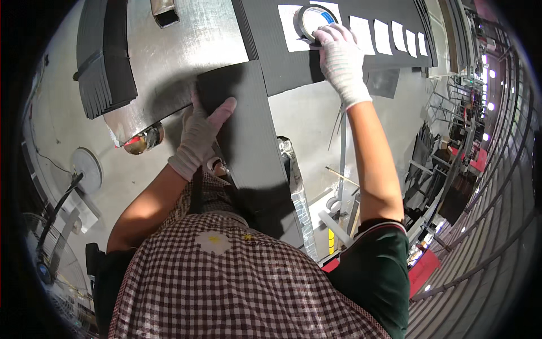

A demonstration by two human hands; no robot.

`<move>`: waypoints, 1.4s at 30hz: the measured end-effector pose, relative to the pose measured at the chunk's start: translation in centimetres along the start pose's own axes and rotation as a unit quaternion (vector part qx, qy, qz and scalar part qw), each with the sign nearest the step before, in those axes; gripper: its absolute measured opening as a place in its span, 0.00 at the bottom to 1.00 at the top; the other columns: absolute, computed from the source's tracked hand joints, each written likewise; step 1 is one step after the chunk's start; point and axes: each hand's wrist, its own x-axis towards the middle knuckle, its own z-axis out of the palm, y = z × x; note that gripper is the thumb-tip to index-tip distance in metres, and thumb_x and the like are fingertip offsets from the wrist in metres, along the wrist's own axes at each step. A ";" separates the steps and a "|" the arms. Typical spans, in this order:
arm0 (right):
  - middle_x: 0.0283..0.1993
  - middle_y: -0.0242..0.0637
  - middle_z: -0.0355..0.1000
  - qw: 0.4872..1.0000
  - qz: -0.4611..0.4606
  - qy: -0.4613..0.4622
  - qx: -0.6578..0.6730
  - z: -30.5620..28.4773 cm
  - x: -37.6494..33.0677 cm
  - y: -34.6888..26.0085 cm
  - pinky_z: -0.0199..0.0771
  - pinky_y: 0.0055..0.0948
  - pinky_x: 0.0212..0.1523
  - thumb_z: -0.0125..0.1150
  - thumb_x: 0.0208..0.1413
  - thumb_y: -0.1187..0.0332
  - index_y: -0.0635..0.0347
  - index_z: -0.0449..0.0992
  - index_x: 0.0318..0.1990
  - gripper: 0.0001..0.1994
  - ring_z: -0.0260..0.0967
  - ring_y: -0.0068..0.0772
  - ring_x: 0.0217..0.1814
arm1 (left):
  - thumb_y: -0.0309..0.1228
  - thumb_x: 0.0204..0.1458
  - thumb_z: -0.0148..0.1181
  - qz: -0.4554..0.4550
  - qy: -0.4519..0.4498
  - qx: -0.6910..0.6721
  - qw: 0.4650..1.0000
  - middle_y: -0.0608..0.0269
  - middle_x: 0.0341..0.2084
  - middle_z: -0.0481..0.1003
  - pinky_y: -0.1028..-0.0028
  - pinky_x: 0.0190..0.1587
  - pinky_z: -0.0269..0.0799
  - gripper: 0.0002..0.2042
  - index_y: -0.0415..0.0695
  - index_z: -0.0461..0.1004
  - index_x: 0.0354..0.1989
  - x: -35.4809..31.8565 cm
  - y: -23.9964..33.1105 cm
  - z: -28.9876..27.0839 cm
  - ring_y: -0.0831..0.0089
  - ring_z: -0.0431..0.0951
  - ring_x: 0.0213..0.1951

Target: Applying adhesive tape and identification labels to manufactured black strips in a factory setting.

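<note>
My left hand [197, 133], in a pale knit glove with pink fingertips, grips the left edge of a long dark grey ribbed panel [251, 135]. Its thumb lies over the panel's top face; the other fingers are partly hidden. Up ahead on the right, my right hand [343, 59], gloved alike, has its fingers closed on the near rim of a roll of black tape [302, 21]. The roll rests flat on a white sheet [288, 37], which lies on a wider dark panel [293, 73].
Several white paper pieces [383, 37] lie in a row right of the roll. A strapped stack of dark strips [107, 62] and a square metal tube [165, 14] are on the metal table [197, 37] at left. A fan [53, 248] stands lower left, racks [451, 152] far right.
</note>
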 end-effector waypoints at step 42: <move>0.38 0.44 0.61 0.947 0.243 -0.014 0.211 -2.0 -7.0 -23.5 0.61 0.45 0.40 0.75 0.24 0.60 0.57 0.69 0.42 0.32 0.61 0.48 0.40 | 0.32 0.54 0.64 0.076 -0.015 0.026 0.997 0.59 0.51 0.74 0.72 0.56 0.69 0.23 0.38 0.70 0.57 11.4 -19.6 -5.3 0.72 0.74 0.51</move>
